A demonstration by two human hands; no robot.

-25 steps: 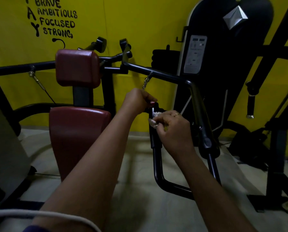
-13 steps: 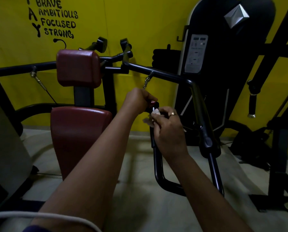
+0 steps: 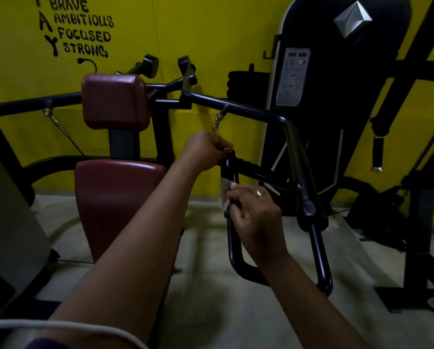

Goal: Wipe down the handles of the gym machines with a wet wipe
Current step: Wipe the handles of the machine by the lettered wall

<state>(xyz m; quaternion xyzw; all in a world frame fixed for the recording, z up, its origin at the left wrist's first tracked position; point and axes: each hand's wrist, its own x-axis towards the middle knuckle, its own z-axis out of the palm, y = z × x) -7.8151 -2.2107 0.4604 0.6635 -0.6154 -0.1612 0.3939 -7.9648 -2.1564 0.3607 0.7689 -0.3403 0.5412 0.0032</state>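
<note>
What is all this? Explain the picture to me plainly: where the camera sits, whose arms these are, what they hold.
There is one picture, taken by a camera worn on a person's head and looking forward and down, so the two bare arms are the wearer's own. There is no robot.

The place is a gym with a yellow wall. In front is a black exercise machine with a dark red seat and back pad.

The left hand grips the top end of the machine's upright black handle. The right hand, lower down, holds a white wet wipe against that handle, fingers curled round it.

The floor is pale. To the right stands a taller black machine with a grey label panel.
</note>
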